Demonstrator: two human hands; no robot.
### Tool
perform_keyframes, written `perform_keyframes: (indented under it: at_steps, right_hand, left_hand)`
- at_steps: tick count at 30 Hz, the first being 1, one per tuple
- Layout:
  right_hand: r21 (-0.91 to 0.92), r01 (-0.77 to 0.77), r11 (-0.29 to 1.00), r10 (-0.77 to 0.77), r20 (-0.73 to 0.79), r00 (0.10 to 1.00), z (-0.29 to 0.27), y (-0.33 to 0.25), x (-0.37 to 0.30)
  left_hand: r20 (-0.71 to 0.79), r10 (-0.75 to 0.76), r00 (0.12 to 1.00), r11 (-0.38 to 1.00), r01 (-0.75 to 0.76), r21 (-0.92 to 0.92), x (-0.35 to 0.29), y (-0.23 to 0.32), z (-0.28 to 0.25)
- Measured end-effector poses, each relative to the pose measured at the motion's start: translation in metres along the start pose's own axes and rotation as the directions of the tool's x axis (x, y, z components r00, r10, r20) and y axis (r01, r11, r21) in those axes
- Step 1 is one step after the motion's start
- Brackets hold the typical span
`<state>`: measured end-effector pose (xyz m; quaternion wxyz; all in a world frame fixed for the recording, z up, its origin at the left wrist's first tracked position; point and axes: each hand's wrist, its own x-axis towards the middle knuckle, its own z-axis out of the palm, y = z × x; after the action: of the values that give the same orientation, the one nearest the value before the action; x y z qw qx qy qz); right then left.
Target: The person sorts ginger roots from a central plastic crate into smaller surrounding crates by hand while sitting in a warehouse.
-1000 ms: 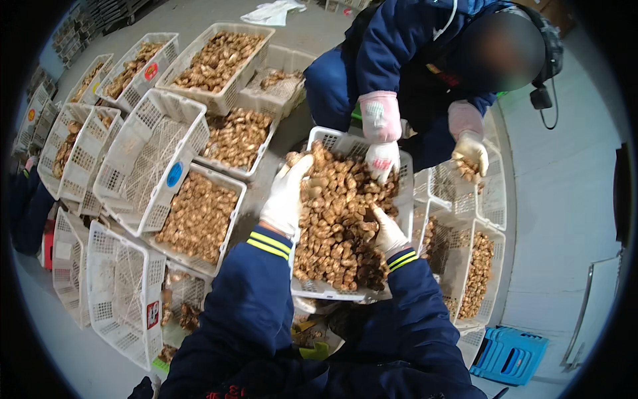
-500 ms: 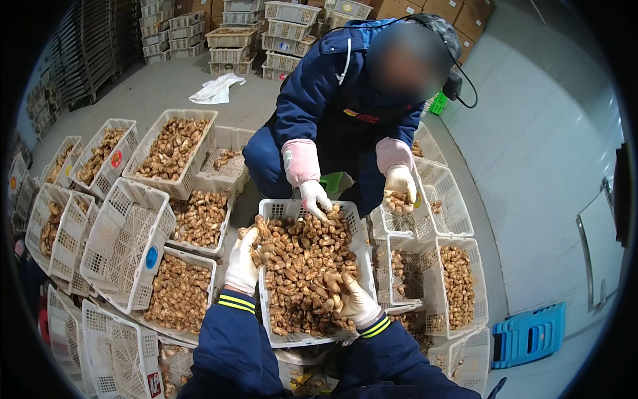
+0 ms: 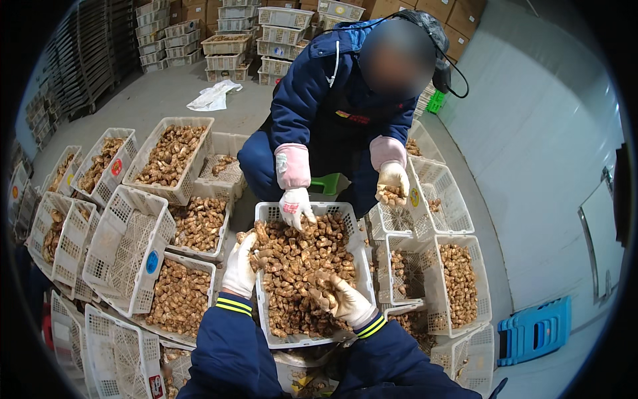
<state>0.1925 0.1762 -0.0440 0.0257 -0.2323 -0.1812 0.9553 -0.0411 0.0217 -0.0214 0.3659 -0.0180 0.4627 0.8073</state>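
A white plastic crate heaped with brown, stubby mushrooms is in front of me. At its left rim my left hand, in a white glove, is closed around a few mushrooms, its fingertips partly hidden. My right hand, gloved too, curls over the right side of the heap with mushrooms between thumb and fingers. Across the crate, a co-worker's gloved hand reaches down to the far edge of the heap. The co-worker's other hand holds several mushrooms, palm up, beyond the crate's right side.
Crates of mushrooms and an unfilled crate crowd my left. More crates line the right side, near a blue plastic stool by the wall. Stacked crates stand at the back, and a white sheet lies on the floor.
The co-worker's hand over the crate has shifted left and slightly down. My right hand has moved a little left and up over the heap. My left hand has barely moved.
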Motion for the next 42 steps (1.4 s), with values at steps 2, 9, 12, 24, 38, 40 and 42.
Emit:
perform_keyframes:
  at_steps: [2, 9, 12, 24, 38, 40, 42]
  right_hand:
    - [-0.109, 0.02, 0.994, -0.022, -0.019, 1.0, 0.0, 0.001, 0.0]
    - [-0.316, 0.059, 0.947, -0.098, -0.109, 0.989, -0.009, 0.007, 0.005]
    - [-0.473, 0.136, 0.871, -0.175, -0.039, 0.984, -0.003, 0.012, 0.01]
    - [-0.562, 0.067, 0.824, -0.159, -0.115, 0.981, -0.009, 0.005, 0.005]
    - [-0.576, 0.084, 0.813, -0.167, -0.092, 0.982, -0.004, 0.014, 0.012]
    - [-0.558, 0.069, 0.827, -0.136, -0.08, 0.987, -0.006, 0.013, 0.01]
    - [-0.54, 0.053, 0.84, -0.108, -0.071, 0.992, -0.008, 0.012, 0.008]
  left_hand:
    - [-0.02, 0.008, 1.0, 1.0, -0.008, 0.02, -0.005, 0.005, 0.006]
    - [0.006, 0.002, 1.0, 1.0, -0.002, 0.023, -0.009, 0.008, 0.007]
    - [0.001, -0.01, 1.0, 1.0, 0.01, 0.007, -0.006, 0.008, 0.003]
    - [-0.017, -0.012, 1.0, 1.0, 0.012, 0.007, -0.006, 0.007, 0.006]
    - [-0.004, 0.014, 1.0, 0.999, -0.014, 0.042, -0.01, 0.009, 0.005]
    - [-0.008, 0.012, 1.0, 0.999, -0.011, 0.042, -0.011, 0.009, 0.007]
    - [-0.009, -0.003, 1.0, 1.0, 0.003, 0.026, -0.013, 0.01, 0.011]
